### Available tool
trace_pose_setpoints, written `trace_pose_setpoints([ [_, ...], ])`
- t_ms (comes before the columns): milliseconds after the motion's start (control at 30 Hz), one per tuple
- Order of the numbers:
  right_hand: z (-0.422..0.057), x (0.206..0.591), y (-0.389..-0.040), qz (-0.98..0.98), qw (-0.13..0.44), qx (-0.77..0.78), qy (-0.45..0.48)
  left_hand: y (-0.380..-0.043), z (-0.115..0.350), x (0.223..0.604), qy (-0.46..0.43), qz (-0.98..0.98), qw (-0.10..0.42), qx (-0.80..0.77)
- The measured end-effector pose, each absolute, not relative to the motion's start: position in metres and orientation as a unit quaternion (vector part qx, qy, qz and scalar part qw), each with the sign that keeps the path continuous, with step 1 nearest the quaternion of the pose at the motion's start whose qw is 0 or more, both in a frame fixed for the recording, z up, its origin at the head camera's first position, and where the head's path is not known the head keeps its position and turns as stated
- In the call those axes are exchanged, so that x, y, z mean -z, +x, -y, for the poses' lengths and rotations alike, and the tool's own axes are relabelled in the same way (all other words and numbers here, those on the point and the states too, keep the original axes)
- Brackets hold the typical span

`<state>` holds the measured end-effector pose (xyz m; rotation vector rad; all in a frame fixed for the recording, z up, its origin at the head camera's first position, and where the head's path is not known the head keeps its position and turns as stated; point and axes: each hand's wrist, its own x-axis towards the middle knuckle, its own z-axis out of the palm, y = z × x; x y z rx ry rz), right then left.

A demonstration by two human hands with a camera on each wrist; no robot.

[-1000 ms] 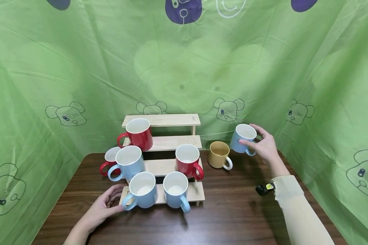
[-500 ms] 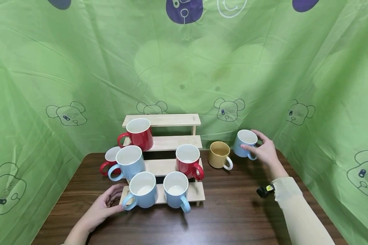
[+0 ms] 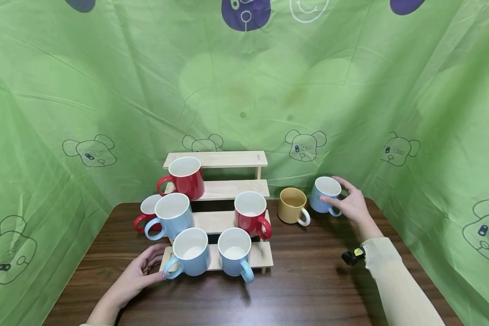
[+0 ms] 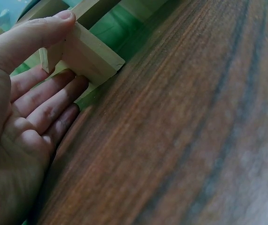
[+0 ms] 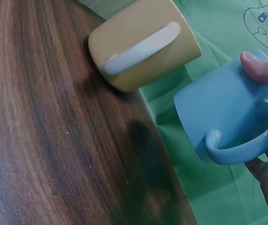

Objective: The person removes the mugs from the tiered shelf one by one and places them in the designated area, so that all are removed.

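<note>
My right hand [image 3: 352, 203] holds a light blue mug [image 3: 320, 202] at the back right, thumb on its near side and fingers round the far side. In the right wrist view the blue mug [image 5: 227, 112] overlaps the green cloth past the table's edge. Just left of it stands a yellow mug [image 3: 290, 206] with a white handle. My left hand [image 3: 136, 274] grips the left end of the lowest step of a wooden step rack [image 3: 261, 256]. The left wrist view has the thumb [image 4: 35, 35] against the wood, the other fingers curled beside the rack's leg [image 4: 89, 58].
Two light blue mugs [image 3: 190, 253] stand on the lowest step. Above are a blue mug [image 3: 174, 217] and a red mug [image 3: 249, 217]; another red mug [image 3: 187, 181] sits higher. A red mug [image 3: 148, 213] stands left of the rack. Green cloth [image 3: 244, 90] surrounds the dark wooden table [image 3: 301, 290].
My right hand has lowered the light blue mug beside the yellow mug, first drifting slightly right. The left hand and the mugs on the rack have stayed in place.
</note>
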<state>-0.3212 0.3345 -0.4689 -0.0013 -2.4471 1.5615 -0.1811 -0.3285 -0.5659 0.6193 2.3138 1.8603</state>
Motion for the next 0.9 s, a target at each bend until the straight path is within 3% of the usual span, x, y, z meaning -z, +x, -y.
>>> trace_pose_setpoints([
  [900,-0.353,0.498,-0.322,0.867,0.093,-0.489,0.007,-0.182,0.329,0.568,0.196,-0.765,0.055,-0.611],
])
